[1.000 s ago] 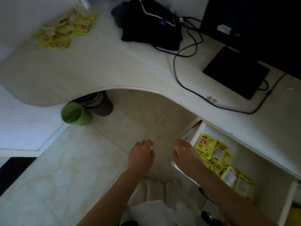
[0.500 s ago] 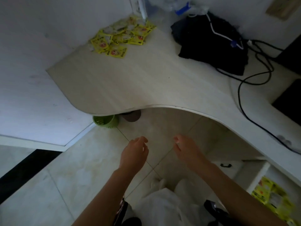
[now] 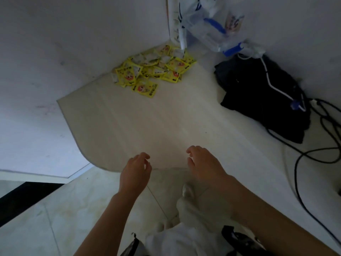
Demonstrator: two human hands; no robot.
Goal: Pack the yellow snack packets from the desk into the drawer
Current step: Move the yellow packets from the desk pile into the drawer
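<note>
A heap of several yellow snack packets point(image 3: 155, 70) lies in the far corner of the pale desk point(image 3: 147, 126), against the white wall. My left hand point(image 3: 135, 172) hovers at the desk's near curved edge, fingers loosely curled and holding nothing. My right hand point(image 3: 204, 166) is beside it over the desk edge, fingers spread and empty. Both hands are well short of the packets. The drawer is out of view.
A black bag point(image 3: 265, 97) with a white cord lies on the desk at the right, black cables point(image 3: 313, 150) trailing past it. A clear plastic bag point(image 3: 210, 23) hangs in the corner above the packets. Tiled floor point(image 3: 55, 218) lies below the desk edge.
The view has swung left and up from the open drawer to the desk corner. Both empty hands have risen from floor level to the desk's near edge, closer to the packets.
</note>
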